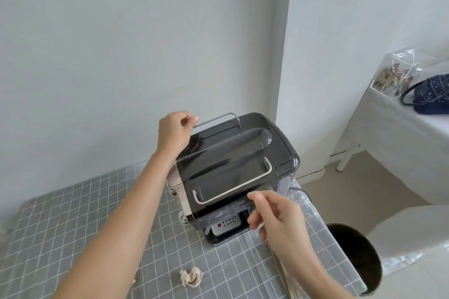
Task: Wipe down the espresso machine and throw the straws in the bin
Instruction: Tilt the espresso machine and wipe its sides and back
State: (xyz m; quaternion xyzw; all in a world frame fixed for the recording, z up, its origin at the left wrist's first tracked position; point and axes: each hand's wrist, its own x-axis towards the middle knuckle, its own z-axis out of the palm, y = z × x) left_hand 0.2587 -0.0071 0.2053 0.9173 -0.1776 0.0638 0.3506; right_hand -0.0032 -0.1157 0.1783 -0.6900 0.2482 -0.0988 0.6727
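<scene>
The black espresso machine [233,165] stands on a table with a grey grid cloth [73,221], close to the wall. My left hand [173,132] is closed on the thin metal rail at the machine's back left corner. My right hand [277,218] is at the machine's front right corner, blurred, with its fingers closed on a beige cloth [283,274] that hangs down under the wrist. A crumpled pale bundle [192,277], possibly the straws, lies on the table in front of the machine. The dark round bin [357,257] stands on the floor just right of the table.
A white-covered table [388,133] at the right carries a clear plastic box [398,75] and a dark blue bag [430,94]. A white covered object [413,233] stands beside the bin. A cable [302,190] runs off behind the machine's right side.
</scene>
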